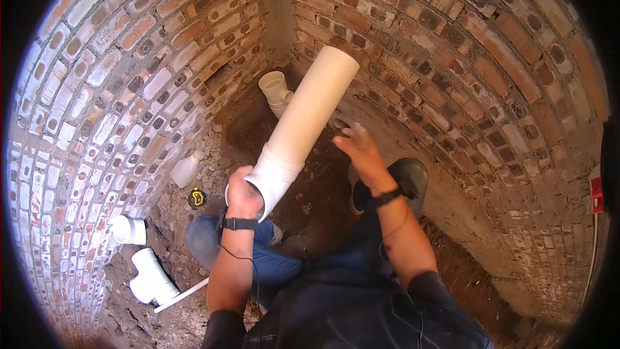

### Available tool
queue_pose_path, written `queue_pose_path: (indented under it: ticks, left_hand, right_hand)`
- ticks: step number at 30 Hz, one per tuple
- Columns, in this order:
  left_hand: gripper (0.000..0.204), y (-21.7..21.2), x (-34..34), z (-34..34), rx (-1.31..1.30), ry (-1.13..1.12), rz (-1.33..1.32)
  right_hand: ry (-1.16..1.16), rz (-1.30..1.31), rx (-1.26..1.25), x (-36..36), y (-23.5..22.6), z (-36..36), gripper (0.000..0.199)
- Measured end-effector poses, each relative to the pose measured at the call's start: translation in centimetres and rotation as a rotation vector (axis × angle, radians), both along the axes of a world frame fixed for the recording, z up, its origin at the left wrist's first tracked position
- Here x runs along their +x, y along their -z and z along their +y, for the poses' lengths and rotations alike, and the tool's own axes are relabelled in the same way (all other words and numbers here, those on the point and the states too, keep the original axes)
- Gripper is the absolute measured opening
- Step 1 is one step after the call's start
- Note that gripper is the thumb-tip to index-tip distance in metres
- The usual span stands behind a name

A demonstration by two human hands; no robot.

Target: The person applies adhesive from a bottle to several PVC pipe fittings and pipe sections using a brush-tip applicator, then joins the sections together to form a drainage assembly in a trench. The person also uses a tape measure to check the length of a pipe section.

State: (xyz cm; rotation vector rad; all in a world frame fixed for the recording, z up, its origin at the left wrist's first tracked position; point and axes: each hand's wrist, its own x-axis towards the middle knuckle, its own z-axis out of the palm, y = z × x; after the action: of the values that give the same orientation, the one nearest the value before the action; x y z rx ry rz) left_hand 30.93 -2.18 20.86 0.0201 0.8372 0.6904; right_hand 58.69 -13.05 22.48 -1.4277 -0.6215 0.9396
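A long cream plastic pipe [314, 103] slants from upper right to lower left in front of me. A white elbow fitting [278, 178] sits on its lower end, with the open mouth facing me. My left hand [244, 195] is closed on the rim of that mouth, some fingers hidden by the fitting. To the right of the pipe, my right hand [363, 153] is raised, fingers apart, touching nothing. Partly behind the pipe, a cream pipe branch [274, 84] rises from the dirt at the wall corner.
Brick walls [426, 39] close in on both sides. Left on the dirt lie a translucent bottle [185, 171], a black-and-yellow tape measure [196, 198], a white short fitting [129, 229], a white tee fitting [153, 278] and a thin white rod [183, 295]. A red box [596, 195] hangs far right.
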Motion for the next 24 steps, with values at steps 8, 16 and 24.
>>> queue_pose_path:
  ticks: [8,16,24]
  left_hand:
    - [0.048,2.3,-1.5,-4.3,-0.108,0.031,0.129]
    - [0.065,6.2,0.7,-1.8,-0.182,0.102,0.207]
    - [0.047,14.2,-0.7,3.1,0.75,1.385,1.13]
  right_hand:
    - [-0.313,0.606,0.303,0.6,11.1,6.8,0.096]
    - [-0.092,0.851,0.18,0.0,19.1,9.5,0.06]
    - [0.196,0.595,-0.288,0.2,29.6,9.4,0.064]
